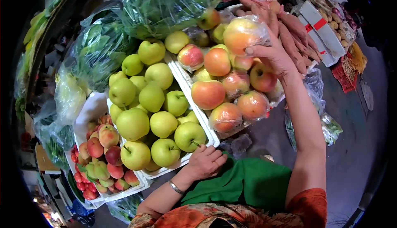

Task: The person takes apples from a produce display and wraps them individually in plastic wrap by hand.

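My right hand (273, 52) grips a large yellow-orange apple (243, 35) in clear plastic wrap, held over the back of a box of red-and-yellow apples (208, 94). Several of the apples in that box are wrapped too. At the front corner of a white foam box (214, 136), my left hand (206, 162) rests with its fingers curled over the rim. What the fingertips touch is partly hidden. Green-yellow apples (133, 124) fill this foam box. On my left wrist is a metal bracelet.
Peaches (108, 136) and small red fruit (83, 178) lie to the left. Bagged leafy greens (167, 7) stand behind the apples. Sweet potatoes (294, 38) are piled at the back right, near a white carton (324, 35). A bag of greens (330, 128) lies on the floor.
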The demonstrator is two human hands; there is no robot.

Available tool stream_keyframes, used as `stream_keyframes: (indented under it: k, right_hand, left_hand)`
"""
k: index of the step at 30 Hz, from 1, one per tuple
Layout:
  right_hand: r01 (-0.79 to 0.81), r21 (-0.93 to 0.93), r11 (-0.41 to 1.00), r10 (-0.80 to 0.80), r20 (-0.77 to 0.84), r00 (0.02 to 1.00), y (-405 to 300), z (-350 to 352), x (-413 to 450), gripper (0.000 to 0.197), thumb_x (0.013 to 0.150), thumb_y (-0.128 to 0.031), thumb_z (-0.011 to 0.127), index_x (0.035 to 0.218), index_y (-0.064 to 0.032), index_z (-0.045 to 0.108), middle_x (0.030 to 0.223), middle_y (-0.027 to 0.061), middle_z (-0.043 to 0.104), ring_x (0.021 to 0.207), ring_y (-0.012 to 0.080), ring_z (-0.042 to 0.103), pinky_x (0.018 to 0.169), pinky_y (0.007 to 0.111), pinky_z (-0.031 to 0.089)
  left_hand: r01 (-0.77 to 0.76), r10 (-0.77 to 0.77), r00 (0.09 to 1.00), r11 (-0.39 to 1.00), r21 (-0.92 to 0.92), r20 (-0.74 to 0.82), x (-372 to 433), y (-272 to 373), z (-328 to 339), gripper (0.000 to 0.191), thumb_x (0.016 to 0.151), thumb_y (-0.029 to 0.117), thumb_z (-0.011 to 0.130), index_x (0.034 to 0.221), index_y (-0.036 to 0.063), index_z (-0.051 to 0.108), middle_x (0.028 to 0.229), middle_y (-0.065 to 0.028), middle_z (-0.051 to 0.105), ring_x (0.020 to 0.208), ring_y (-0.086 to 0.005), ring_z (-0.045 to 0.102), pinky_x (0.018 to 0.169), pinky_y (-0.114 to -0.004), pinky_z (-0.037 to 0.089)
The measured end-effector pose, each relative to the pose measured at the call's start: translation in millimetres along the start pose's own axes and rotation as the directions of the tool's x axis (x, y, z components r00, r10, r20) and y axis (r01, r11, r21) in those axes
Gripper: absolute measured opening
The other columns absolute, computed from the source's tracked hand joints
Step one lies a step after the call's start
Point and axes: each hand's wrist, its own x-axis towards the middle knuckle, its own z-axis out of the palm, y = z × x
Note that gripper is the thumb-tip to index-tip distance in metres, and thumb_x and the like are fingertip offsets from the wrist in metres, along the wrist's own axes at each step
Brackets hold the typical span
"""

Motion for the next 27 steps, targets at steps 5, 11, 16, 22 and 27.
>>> stream_keyframes:
  k: [5,11,16,22,27]
  right_hand:
    - [-0.153,0.593,0.79,0.185,0.006,0.983,-3.2,-6.4,-29.6,0.053,0.085,-0.015,0.074,0.131,-0.004,0.05,0.117,0.0056,0.064,0.104,0.0181,0.064,0.091,0.033,0.052]
    - [-0.18,0.554,0.813,0.201,0.024,0.979,-20.7,-16.7,-50.5,0.052,0.089,-0.027,0.071,0.133,-0.0082,0.05,0.116,0.0055,0.064,0.103,0.0188,0.063,0.084,0.034,0.054]
    - [-0.117,0.428,0.896,0.184,-0.118,0.976,-14.9,-14.3,-38.1,0.057,0.088,-0.024,0.071,0.137,-0.0065,0.048,0.126,0.0077,0.059,0.116,0.02,0.057,0.1,0.037,0.047]
    - [-0.025,0.006,1.0,0.025,-0.16,0.987,4.9,10.0,6.8,0.061,0.082,-0.024,0.076,0.133,-0.0029,0.05,0.119,0.0076,0.062,0.105,0.0142,0.06,0.089,0.03,0.049]
    - [0.061,-0.33,0.942,-0.129,-0.188,0.974,38.9,21.5,44.3,0.071,0.077,-0.025,0.078,0.136,-0.0012,0.047,0.119,0.0137,0.063,0.105,0.0183,0.063,0.087,0.03,0.051]
  left_hand:
    - [-0.004,0.004,1.0,1.0,0.02,-0.024,3.0,0.9,-2.0,0.032,0.068,0.024,0.07,0.098,0.0164,0.065,0.083,0.0019,0.052,0.077,-0.0179,0.052,0.068,-0.035,0.039]
    - [0.021,-0.021,1.0,1.0,0.015,-0.023,6.2,2.0,-4.6,0.027,0.068,0.02,0.071,0.095,0.0163,0.065,0.081,0.0022,0.053,0.075,-0.0183,0.052,0.066,-0.035,0.039]
    - [0.021,-0.021,0.999,1.0,0.0,-0.026,5.9,2.1,-4.5,0.028,0.067,0.02,0.071,0.094,0.0161,0.064,0.08,0.0018,0.052,0.075,-0.0186,0.051,0.066,-0.036,0.039]
    - [0.02,-0.02,0.999,1.0,0.012,-0.034,3.8,2.6,-1.3,0.03,0.066,0.021,0.07,0.095,0.0165,0.064,0.081,0.0018,0.052,0.075,-0.0184,0.052,0.066,-0.036,0.039]
    - [0.013,-0.011,0.999,0.999,0.031,-0.051,4.6,1.0,3.2,0.03,0.068,0.022,0.069,0.096,0.0169,0.064,0.079,0.0015,0.049,0.075,-0.0177,0.05,0.067,-0.035,0.039]
